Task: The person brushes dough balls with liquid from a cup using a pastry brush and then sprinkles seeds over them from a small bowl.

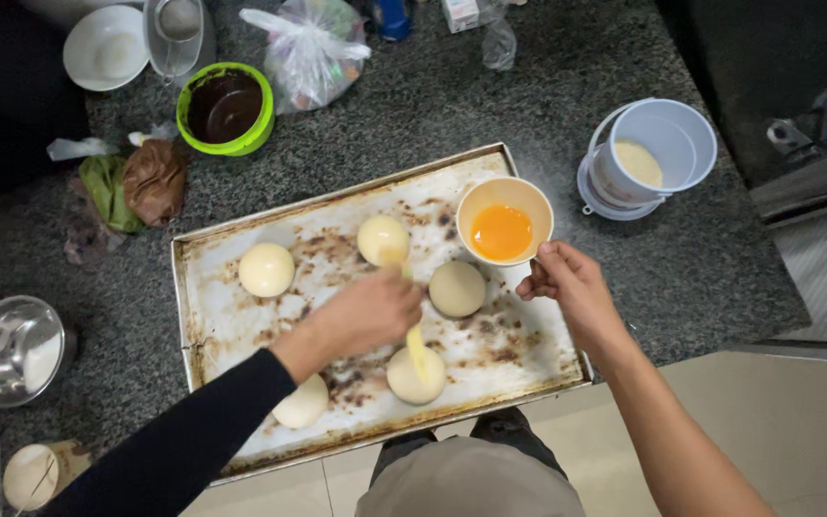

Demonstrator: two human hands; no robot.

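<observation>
Speckled grey granite forms the worktop [452, 105], and a stained metal baking tray [241, 239] lies along its near edge with five pale dough balls on it. The left hand [366, 314], in a black sleeve, is closed around a yellow brush [416, 349] whose tip touches the dough ball [382, 239] near the tray's far edge. The right hand [567, 282] pinches the handle of a cup of beaten egg [503, 222] over the tray's far right corner. A white bucket [651, 158] stands just beyond, near the worktop's right edge.
</observation>
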